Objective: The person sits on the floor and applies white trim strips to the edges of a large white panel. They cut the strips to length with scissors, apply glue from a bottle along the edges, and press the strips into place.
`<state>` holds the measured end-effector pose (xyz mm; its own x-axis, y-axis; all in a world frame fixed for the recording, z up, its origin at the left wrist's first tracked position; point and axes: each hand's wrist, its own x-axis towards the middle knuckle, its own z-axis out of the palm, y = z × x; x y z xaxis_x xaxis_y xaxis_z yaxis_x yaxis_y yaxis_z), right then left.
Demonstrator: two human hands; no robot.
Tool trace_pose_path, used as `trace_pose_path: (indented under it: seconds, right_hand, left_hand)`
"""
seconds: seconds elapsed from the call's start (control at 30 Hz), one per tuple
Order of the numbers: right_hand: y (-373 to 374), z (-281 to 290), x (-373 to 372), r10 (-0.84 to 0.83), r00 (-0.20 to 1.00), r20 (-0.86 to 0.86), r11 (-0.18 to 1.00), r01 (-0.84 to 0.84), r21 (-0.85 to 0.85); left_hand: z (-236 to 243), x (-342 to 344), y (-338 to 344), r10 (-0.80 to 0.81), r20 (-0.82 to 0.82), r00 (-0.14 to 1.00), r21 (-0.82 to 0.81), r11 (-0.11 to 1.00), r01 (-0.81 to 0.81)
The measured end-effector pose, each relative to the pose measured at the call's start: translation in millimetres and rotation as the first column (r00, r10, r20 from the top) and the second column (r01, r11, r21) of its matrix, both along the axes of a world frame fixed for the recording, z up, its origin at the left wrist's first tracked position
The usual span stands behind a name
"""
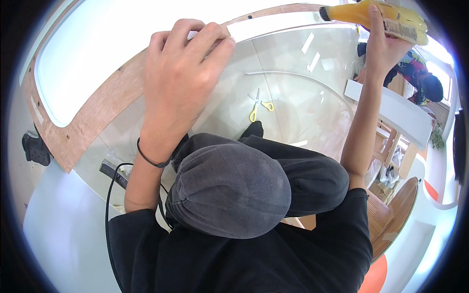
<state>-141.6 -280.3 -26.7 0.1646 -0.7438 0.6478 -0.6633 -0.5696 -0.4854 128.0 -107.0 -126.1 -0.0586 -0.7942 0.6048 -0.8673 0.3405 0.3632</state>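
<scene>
My right hand (388, 51), raised at the upper right, is wrapped round a bottle (401, 20) of yellow liquid. The bottle lies nearly level, its dark cap pointing left over the rim of a pale wooden frame (100, 115). My left hand (188, 68) is over that same curved frame, its fingers bent and drawn together. A small pale bit shows between them, too hidden to name. Below the hands, scissors (255, 108) with yellow handles lie on the floor with their blades apart.
Bright white panels fill the frame's openings. A dark shoe (36, 148) sits at the far left, and a grey handheld device (112, 172) with a black cable lies by my left arm. Right of me stand a white board (391, 113) and a round wooden piece (398, 217). Another person (424, 80) bends beyond the board.
</scene>
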Motion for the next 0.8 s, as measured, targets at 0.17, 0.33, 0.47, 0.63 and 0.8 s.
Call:
trace_pose_path:
  seconds: [0.17, 0.33, 0.47, 0.63, 0.8]
  right_hand:
    - [-14.3, -5.9, -18.5, -0.103, 0.988, -0.115, 0.993, 0.096, -0.065]
    - [18.6, -18.6, 16.9, -0.038, 0.992, 0.120, 0.996, 0.048, -0.080]
    - [50.6, -19.6, 46.8, 0.322, 0.943, 0.081, 0.946, -0.324, 0.013]
    - [62.0, -23.5, 64.6, 0.459, 0.888, 0.022, 0.888, -0.460, 0.016]
    - [49.4, -24.5, 60.8, 0.340, 0.940, 0.014, 0.937, -0.338, -0.085]
  left_hand:
    - [0.1, 0.4, 0.1, -0.010, -0.007, 1.000, 0.019, 1.000, 0.010]
    - [0.5, 1.0, 0.2, -0.011, 0.010, 1.000, 0.024, 1.000, 0.011]
    - [4.8, -0.1, 1.6, -0.006, 0.008, 1.000, 0.052, 0.999, 0.005]
    - [9.8, 3.4, 9.5, -0.026, 0.012, 1.000, 0.102, 0.994, 0.024]
    - [4.8, 12.2, 12.4, -0.065, -0.166, 0.984, 0.066, 0.995, 0.077]
